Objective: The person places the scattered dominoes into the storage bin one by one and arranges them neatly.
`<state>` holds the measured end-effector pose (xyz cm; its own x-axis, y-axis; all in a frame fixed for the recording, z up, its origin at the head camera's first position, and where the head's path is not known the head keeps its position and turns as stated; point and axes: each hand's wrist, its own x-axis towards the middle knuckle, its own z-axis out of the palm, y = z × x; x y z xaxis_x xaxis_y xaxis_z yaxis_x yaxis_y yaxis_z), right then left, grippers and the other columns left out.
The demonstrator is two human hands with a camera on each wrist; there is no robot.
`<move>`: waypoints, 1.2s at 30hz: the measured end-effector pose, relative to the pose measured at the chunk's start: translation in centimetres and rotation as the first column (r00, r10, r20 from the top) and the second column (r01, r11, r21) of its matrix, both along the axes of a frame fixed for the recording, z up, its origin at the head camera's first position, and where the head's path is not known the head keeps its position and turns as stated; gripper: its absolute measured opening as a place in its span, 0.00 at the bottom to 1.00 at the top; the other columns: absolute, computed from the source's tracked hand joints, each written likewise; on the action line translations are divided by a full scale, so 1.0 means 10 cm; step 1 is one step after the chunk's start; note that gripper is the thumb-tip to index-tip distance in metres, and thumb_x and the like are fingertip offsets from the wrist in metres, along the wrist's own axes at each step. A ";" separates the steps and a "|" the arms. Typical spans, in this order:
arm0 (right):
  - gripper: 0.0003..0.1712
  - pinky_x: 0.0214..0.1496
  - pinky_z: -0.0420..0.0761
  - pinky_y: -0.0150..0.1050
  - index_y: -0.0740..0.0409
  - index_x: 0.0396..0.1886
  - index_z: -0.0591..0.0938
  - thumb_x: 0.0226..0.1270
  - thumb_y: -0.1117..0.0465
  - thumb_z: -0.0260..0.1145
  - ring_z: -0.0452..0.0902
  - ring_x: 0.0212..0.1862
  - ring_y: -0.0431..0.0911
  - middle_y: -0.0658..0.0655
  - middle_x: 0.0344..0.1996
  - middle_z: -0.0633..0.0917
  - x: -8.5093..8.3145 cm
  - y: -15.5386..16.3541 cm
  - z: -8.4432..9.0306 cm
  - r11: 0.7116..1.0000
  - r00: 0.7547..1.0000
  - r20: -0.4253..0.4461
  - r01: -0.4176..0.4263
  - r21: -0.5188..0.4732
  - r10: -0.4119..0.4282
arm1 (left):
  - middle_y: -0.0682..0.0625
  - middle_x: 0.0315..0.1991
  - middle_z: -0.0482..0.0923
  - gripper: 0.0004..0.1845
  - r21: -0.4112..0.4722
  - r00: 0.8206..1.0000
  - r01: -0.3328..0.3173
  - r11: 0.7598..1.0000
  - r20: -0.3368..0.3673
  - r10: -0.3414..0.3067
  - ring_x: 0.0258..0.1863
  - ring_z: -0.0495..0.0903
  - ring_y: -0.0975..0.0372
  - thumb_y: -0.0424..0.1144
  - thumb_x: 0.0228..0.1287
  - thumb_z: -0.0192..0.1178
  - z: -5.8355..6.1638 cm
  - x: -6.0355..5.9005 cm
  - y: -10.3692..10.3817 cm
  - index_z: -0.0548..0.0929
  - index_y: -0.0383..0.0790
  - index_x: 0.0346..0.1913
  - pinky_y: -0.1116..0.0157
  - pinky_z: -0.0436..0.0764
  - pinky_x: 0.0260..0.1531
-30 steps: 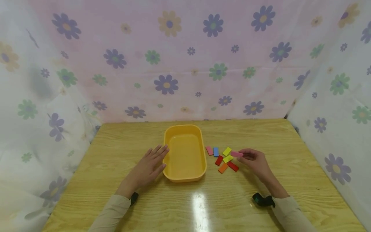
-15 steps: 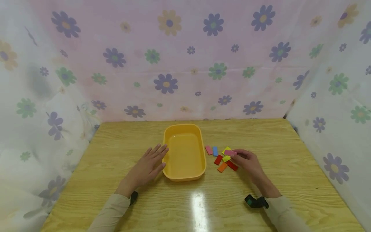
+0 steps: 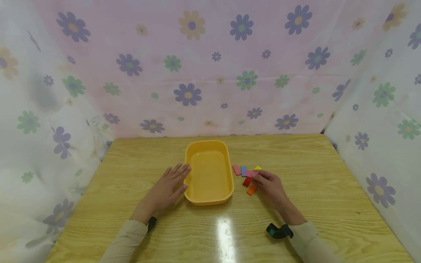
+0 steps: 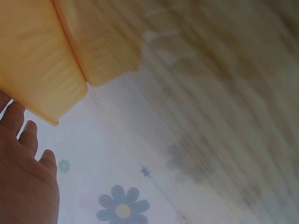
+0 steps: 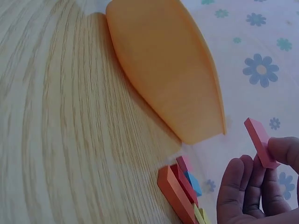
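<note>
Between thumb and fingers my right hand (image 3: 271,187) pinches a pink domino-like block (image 5: 259,141), held above the other blocks right of the yellow tub (image 3: 210,202). Below and around it lie a second pink block (image 3: 236,170), a blue block (image 3: 243,170), a red block (image 3: 247,181), an orange block (image 3: 251,189) and a yellow block (image 3: 258,168). The right hand covers part of this group. My left hand (image 3: 166,188) lies with fingers spread and fairly straight, its fingertips at the tub's left rim. In the left wrist view those fingers (image 4: 29,137) are beside the tub's wall.
The tub stands on a wood-grain table (image 3: 138,153) and holds nothing visible. Flower-patterned cloth (image 3: 210,73) hangs behind the table and along both sides. Black wrist cameras (image 3: 279,231) sit at both wrists.
My right hand has moved left with the pink block, from the right edge of the group to above its middle, toward the tub. The left hand has stayed at the rim.
</note>
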<state>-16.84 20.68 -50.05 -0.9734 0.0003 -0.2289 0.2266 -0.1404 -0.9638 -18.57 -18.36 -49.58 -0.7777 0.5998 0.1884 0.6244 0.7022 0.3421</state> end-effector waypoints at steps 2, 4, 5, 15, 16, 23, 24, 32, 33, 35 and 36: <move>0.22 0.58 0.84 0.35 0.74 0.61 0.77 0.76 0.61 0.63 0.85 0.50 0.40 0.48 0.45 0.85 0.00 -0.05 0.00 1.000 1.000 -0.002 0.017 -0.017 -0.017 | 0.50 0.82 0.52 0.33 -0.001 1.000 0.000 1.000 -0.003 0.000 0.81 0.49 0.50 0.49 0.80 0.50 0.00 0.00 0.00 0.58 0.43 0.81 0.41 0.48 0.77; 0.21 0.58 0.84 0.35 0.73 0.60 0.78 0.75 0.61 0.64 0.85 0.50 0.40 0.48 0.45 0.85 0.01 -0.10 0.00 0.998 0.999 -0.001 0.042 -0.045 -0.042 | 0.50 0.81 0.53 0.33 -0.002 1.000 0.000 1.000 -0.008 0.000 0.81 0.49 0.50 0.49 0.80 0.50 -0.01 0.00 0.00 0.58 0.43 0.81 0.41 0.48 0.77; 0.21 0.57 0.84 0.35 0.72 0.59 0.79 0.75 0.62 0.65 0.85 0.50 0.40 0.48 0.44 0.85 0.01 -0.12 0.00 0.997 0.999 0.003 0.051 -0.063 -0.051 | 0.50 0.81 0.53 0.33 -0.003 1.000 0.000 1.000 -0.011 0.000 0.81 0.49 0.50 0.49 0.80 0.50 -0.01 0.00 0.00 0.58 0.43 0.81 0.41 0.48 0.77; 0.08 0.50 0.86 0.32 0.60 0.46 0.87 0.75 0.66 0.63 0.85 0.41 0.41 0.48 0.36 0.87 -0.01 -0.35 0.02 0.975 0.994 -0.018 0.098 -0.201 -0.104 | 0.49 0.81 0.53 0.33 -0.009 1.000 0.000 1.000 -0.031 0.000 0.81 0.50 0.49 0.50 0.80 0.49 -0.01 -0.01 -0.01 0.58 0.42 0.80 0.40 0.49 0.77; 0.08 0.49 0.86 0.32 0.60 0.46 0.87 0.75 0.66 0.63 0.85 0.40 0.40 0.48 0.36 0.87 -0.02 -0.36 0.02 0.973 0.994 -0.022 0.098 -0.207 -0.104 | 0.49 0.81 0.53 0.33 -0.009 0.999 0.000 1.000 -0.032 0.000 0.81 0.50 0.49 0.50 0.80 0.49 -0.01 -0.01 -0.01 0.58 0.42 0.80 0.40 0.49 0.77; 0.14 0.44 0.85 0.31 0.66 0.53 0.85 0.74 0.63 0.65 0.85 0.37 0.39 0.48 0.33 0.89 -0.06 -0.47 0.07 0.982 0.995 -0.002 0.100 -0.159 -0.102 | 0.50 0.81 0.53 0.33 -0.010 1.000 -0.005 1.000 -0.030 0.004 0.81 0.50 0.50 0.50 0.80 0.49 -0.02 -0.01 0.00 0.58 0.43 0.81 0.40 0.49 0.77; 0.15 0.43 0.85 0.31 0.66 0.54 0.84 0.74 0.63 0.66 0.86 0.37 0.39 0.47 0.33 0.89 -0.06 -0.49 0.09 0.984 0.995 -0.002 0.099 -0.148 -0.101 | 0.50 0.81 0.53 0.33 -0.004 0.999 -0.003 1.000 -0.036 0.003 0.81 0.50 0.49 0.50 0.80 0.49 -0.02 -0.01 0.00 0.58 0.42 0.80 0.40 0.49 0.77; 0.15 0.49 0.87 0.34 0.69 0.53 0.84 0.72 0.65 0.67 0.88 0.39 0.40 0.51 0.36 0.89 -0.12 -0.64 0.20 0.967 0.992 -0.047 0.099 -0.233 -0.113 | 0.50 0.81 0.52 0.33 -0.011 1.000 -0.005 1.000 -0.014 0.005 0.81 0.49 0.50 0.50 0.81 0.48 0.01 0.01 0.00 0.57 0.43 0.81 0.42 0.46 0.78; 0.14 0.48 0.87 0.35 0.69 0.53 0.85 0.73 0.65 0.66 0.88 0.39 0.41 0.51 0.36 0.89 -0.12 -0.66 0.21 0.965 0.992 -0.052 0.097 -0.242 -0.113 | 0.50 0.81 0.52 0.33 -0.010 1.000 -0.005 1.000 -0.009 0.005 0.81 0.49 0.50 0.50 0.81 0.48 0.01 0.01 0.01 0.57 0.43 0.81 0.42 0.46 0.78; 0.14 0.48 0.87 0.35 0.69 0.54 0.84 0.73 0.67 0.65 0.88 0.39 0.42 0.51 0.38 0.89 -0.13 -0.70 0.24 0.963 0.993 -0.068 0.081 -0.258 -0.101 | 0.50 0.81 0.53 0.33 -0.006 1.000 -0.003 1.000 -0.011 0.003 0.81 0.50 0.49 0.50 0.81 0.49 0.01 0.02 0.01 0.57 0.43 0.81 0.42 0.46 0.78; 0.14 0.48 0.87 0.35 0.70 0.54 0.84 0.74 0.68 0.64 0.88 0.40 0.42 0.51 0.39 0.89 -0.14 -0.72 0.25 0.961 0.993 -0.074 0.071 -0.266 -0.093 | 0.50 0.81 0.53 0.33 -0.002 1.000 -0.003 1.000 -0.014 0.003 0.81 0.50 0.49 0.50 0.80 0.49 0.01 0.02 0.01 0.57 0.43 0.81 0.42 0.46 0.78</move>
